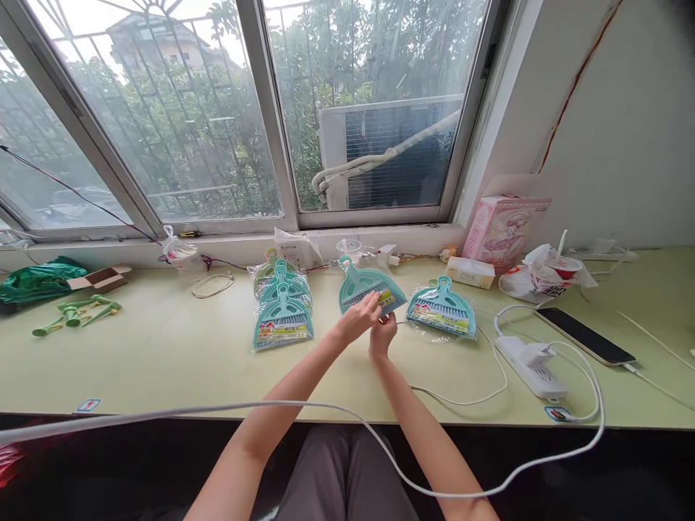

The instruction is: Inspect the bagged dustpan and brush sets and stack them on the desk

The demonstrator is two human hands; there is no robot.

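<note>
My right hand (383, 337) has the teal dustpan set (365, 281) by its lower edge, between bagged sets (441, 311) on the worktop (190, 362), fingertips mostly hidden. Left hand (361, 318) blocks some label (386, 297), can't tell if it's pinching or just touching.

Soft daylight from the windows (270, 116), distorted edges.

This looks like an indoor workroom, though whether in a home or a business cannot be told: a long table (179, 362) runs beneath sliding windows (363, 65), bearing bagged dustpan-and-brush sets (283, 317) mid-frame and a power strip (529, 367), smartphone (585, 336) and tissue box (470, 273) at right.
</note>
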